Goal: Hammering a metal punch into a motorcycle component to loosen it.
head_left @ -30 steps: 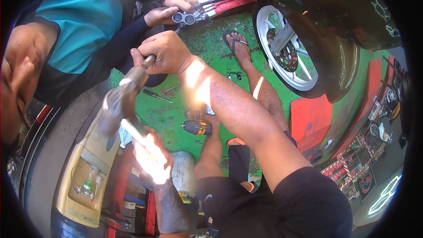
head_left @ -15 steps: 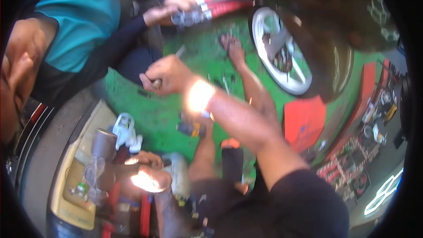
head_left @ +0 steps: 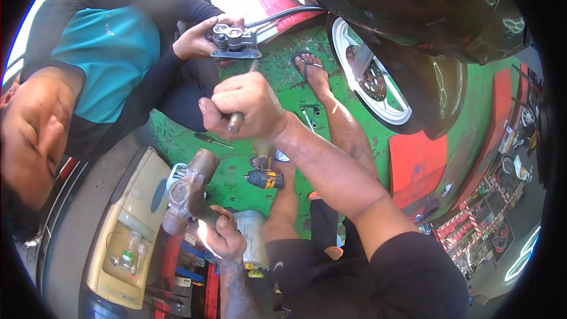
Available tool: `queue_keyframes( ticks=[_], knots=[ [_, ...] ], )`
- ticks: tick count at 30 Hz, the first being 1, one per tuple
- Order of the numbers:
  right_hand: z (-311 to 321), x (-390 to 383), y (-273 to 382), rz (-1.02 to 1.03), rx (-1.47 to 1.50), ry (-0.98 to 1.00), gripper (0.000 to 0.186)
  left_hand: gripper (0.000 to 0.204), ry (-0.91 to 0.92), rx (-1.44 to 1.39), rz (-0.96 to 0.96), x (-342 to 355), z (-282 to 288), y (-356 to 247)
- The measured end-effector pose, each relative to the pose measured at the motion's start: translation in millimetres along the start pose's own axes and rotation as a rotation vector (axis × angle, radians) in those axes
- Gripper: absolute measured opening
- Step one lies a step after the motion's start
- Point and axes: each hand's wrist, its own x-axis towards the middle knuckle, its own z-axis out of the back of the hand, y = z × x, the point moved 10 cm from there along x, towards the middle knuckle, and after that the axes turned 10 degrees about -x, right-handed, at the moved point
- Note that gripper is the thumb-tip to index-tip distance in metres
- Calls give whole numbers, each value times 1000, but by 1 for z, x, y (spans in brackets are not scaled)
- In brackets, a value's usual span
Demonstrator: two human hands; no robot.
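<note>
My right hand [head_left: 251,103] is closed in a fist around a metal rod like a punch or chisel [head_left: 235,123]. The rod's far end reaches up to the lower edge of a grey metal part with round ports [head_left: 235,41]; whether they touch, I cannot tell. A co-worker's hand [head_left: 194,40] grips that part from the left. Lower left, my left hand [head_left: 227,237] is wrapped round the handle of a heavy hammer [head_left: 189,192], its worn metal head raised below and left of the rod's near end.
A co-worker in a teal and black shirt [head_left: 112,65] sits close on the left. On the green floor [head_left: 277,91] lie a yellow-black cordless drill [head_left: 264,178], a screwdriver [head_left: 211,140] and sockets [head_left: 313,111]. A white-rimmed wheel [head_left: 369,74] stands right; a cream panel [head_left: 112,254] lies lower left.
The hammer in my left hand has moved up and to the right, nearer the rod. My right hand keeps its grip, and the metal part sits slightly lower and further left in view.
</note>
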Motion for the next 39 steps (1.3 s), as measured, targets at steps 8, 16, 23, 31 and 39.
queue_keyframes(
  ticks=[8,16,23,31,39],
  knots=[
    [20,-50,7,-319,175,62,39,31,57,28,99,-14,3,22],
    [9,-162,-75,-1078,211,117,47,34,70,52,105,-26,10,33],
    [-15,-305,-113,-1777,613,117,21,27,73,83,105,-33,11,51],
    [-32,-307,-134,-1742,579,183,38,23,100,68,131,-15,-1,60],
    [-2,-184,-109,-1062,163,224,34,19,80,-90,178,22,-26,72]
  ],
)
